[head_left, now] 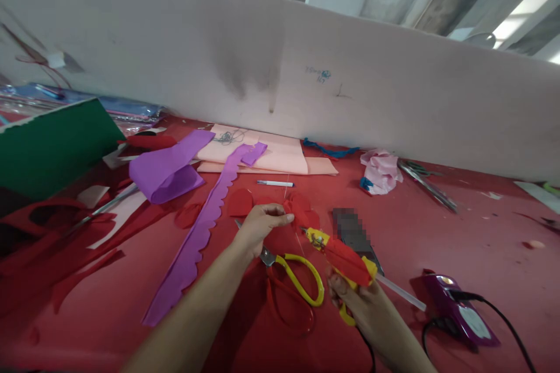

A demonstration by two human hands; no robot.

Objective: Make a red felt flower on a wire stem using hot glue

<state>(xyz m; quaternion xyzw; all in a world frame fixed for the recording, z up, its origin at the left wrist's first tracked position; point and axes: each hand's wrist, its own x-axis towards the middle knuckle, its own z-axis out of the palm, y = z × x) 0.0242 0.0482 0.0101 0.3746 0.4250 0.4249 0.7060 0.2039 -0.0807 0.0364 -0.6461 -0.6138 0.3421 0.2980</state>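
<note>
My right hand is wrapped round a yellow and red glue gun, a clear glue stick jutting from its back end. The nozzle points left at a red petal-like piece. My left hand is closed, thumb and fingertips together at the left edge of that red piece; what lies between them is too small to tell. Scissors with yellow and red handles lie below, partly hidden by my left hand. Another red cut piece rests to the left.
A scalloped purple strip, folded purple material and a green board are at left. Peach sheets and a pen lie behind. A phone, pink cloth and purple power box with cables are right.
</note>
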